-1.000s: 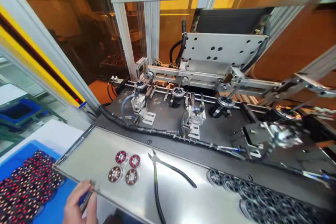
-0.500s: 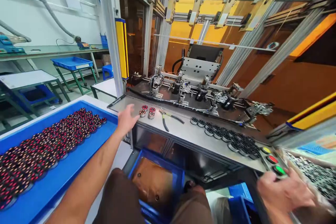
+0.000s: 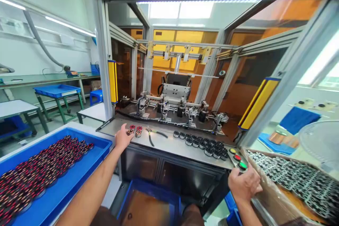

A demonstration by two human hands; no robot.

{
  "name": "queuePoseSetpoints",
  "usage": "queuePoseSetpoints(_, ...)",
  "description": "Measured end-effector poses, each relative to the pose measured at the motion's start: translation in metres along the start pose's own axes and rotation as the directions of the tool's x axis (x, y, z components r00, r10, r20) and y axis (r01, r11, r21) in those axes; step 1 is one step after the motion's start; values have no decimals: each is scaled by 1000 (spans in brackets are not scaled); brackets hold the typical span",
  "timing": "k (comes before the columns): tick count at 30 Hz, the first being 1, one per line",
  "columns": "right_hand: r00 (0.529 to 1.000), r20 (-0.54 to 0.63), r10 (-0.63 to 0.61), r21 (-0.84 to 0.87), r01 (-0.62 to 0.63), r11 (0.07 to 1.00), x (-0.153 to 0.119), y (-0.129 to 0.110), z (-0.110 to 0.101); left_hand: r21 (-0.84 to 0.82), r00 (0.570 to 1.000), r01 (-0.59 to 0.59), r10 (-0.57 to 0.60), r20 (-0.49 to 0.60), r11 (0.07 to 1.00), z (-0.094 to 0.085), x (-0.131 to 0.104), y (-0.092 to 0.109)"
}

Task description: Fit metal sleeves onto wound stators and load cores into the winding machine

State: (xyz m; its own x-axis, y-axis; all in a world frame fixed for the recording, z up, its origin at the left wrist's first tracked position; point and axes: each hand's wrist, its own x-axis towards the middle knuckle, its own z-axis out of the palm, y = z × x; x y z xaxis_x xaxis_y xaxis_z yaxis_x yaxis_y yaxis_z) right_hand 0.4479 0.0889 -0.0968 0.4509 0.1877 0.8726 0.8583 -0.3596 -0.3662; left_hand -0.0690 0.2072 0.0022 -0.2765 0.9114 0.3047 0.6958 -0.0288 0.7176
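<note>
On the metal ledge, my left hand [image 3: 123, 137] reaches the small group of red-and-copper wound parts [image 3: 138, 131], its fingers around the left side of the nearest ones. Pliers with dark and yellow-green handles [image 3: 150, 137] lie open to their right. Farther right stand rows of black ring-shaped parts [image 3: 201, 142]. At the ledge's right end is a control box with yellow, red and green buttons [image 3: 237, 157]. My right hand [image 3: 245, 183] is curled at its near edge, just below the green button; what its fingers hold, if anything, is hidden.
A blue tray [image 3: 103, 144] of wound parts is at the left. A box [image 3: 265, 197] of bare ring parts stands at the right. Behind the ledge is a machine [image 3: 176, 93] in an aluminium frame, with yellow side bars. Another blue bin [image 3: 148, 187] sits below.
The view has tilted up and shifted right. My left hand has moved onto the red-and-copper parts and its fingers have closed in. My right hand remains at the control box.
</note>
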Motion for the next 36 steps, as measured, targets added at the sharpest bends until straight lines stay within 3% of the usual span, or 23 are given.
queuePoseSetpoints(6,996,-62,-67,-48,64,997,0,5,4,-237,996,-4,-18,-90,971,3,4,-16)
queuePoseSetpoints(12,998,-56,-27,-13,26,1000,6,0,-3,-469,983,-77,-11,-181,880,-17,-15,-22)
queuePoseSetpoints(15,1000,-17,23,114,-21,993,6,-33,-27,-592,985,-55,-53,-165,804,-27,-48,-12)
queuePoseSetpoints(17,993,112,-29,364,-13,931,2,-73,-55,-748,992,7,-96,-76,664,-29,-78,4)
queuePoseSetpoints(18,966,250,-68,496,-67,866,-1,-96,-71,-794,996,31,-89,-29,606,-28,-94,14)
queuePoseSetpoints(19,899,421,-123,607,-179,775,-4,-120,-87,-814,998,35,-57,2,579,-26,-110,24)
queuePoseSetpoints(20,785,573,-233,688,-306,658,-7,-144,-103,-820,1000,13,-8,10,572,-23,-126,34)
queuePoseSetpoints(21,640,689,-339,696,-456,554,-10,-167,-118,-816,999,-20,44,7,578,-20,-140,43)
queuePoseSetpoints(23,448,750,-487,645,-659,388,-15,-204,-143,-782,982,-165,175,-73,601,-15,-166,54)
queuePoseSetpoints(25,346,739,-578,581,-761,288,-19,-227,-160,-734,940,-309,313,-137,605,-13,-186,56)
queuePoseSetpoints(28,208,754,-623,455,-850,267,-24,-242,-174,-704,890,-391,439,-124,592,-14,-204,51)
queuePoseSetpoints(31,73,772,-631,295,-921,254,-27,-242,-177,-724,884,-375,459,-91,579,-19,-211,49)
queuePoseSetpoints(34,1,687,-726,135,-983,126,-28,-228,-168,-796,906,-280,421,-35,537,-26,-213,56)
queuePoseSetpoints(36,-43,579,-814,53,-994,91,-29,-213,-159,-855,917,-181,398,32,486,-31,-214,60)
